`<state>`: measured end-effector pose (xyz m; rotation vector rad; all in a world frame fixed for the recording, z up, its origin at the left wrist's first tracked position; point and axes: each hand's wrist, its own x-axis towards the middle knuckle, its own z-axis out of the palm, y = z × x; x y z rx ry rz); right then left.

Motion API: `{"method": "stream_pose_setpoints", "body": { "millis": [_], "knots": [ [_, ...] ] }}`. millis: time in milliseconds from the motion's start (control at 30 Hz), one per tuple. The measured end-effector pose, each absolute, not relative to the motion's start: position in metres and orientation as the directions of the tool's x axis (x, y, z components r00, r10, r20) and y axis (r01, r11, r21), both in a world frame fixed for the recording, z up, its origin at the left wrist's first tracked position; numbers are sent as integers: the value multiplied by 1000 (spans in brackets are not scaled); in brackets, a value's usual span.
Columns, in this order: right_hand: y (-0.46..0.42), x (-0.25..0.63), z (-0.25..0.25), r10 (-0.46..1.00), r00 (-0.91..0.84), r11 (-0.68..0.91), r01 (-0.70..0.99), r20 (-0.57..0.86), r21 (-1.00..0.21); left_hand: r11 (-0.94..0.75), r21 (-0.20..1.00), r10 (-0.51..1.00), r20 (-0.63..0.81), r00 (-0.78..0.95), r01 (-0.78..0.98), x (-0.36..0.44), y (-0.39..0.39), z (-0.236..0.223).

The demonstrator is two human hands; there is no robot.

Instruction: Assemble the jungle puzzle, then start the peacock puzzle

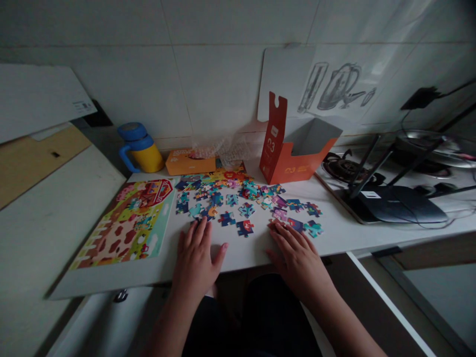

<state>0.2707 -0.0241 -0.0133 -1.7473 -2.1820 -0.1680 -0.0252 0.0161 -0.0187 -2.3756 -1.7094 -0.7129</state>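
Note:
My left hand (196, 258) lies flat on the white board (238, 250), fingers stretched out toward loose puzzle pieces (241, 201). Its fingertips touch a piece near the bottom left of the pile. My right hand (295, 255) also rests flat with fingers spread, its fingertips at a purple piece (293, 224). Neither hand holds anything. Many colourful pieces lie scattered in front of both hands. To the left lies a colourful puzzle picture sheet (128, 225).
An open orange box (293, 148) stands behind the pieces. A blue and yellow mug (141, 148), a small orange box (189, 162) and crumpled clear plastic (223, 146) sit by the wall. A black router (397, 201) with antennas and a gas hob (344, 168) lie at right.

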Motion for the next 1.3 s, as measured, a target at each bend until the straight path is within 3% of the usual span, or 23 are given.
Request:
{"method": "stream_pose_setpoints", "body": {
  "millis": [200,367,500,700,1033,1200,1300],
  "knots": [
    [-3,296,1,944,-93,160,968,318,-193,-421,140,857,385,342,896,-25,12,-9],
    [33,321,3,958,-7,42,992,285,-115,-410,161,868,370,331,898,-24,13,-9],
    [55,332,11,977,-72,89,993,201,-77,-397,171,874,372,314,902,-24,13,-8],
    [76,341,18,985,-131,144,981,111,-127,-397,188,865,403,298,899,-23,13,-9],
    [93,355,8,978,-170,184,976,121,-115,-381,220,879,389,278,898,-22,11,-6],
    [87,353,8,976,-133,163,971,170,-176,-377,218,880,387,275,900,-22,10,-5],
    [76,336,15,977,-30,97,942,209,-320,-382,212,874,399,277,900,-23,9,-6]
  ]
}}
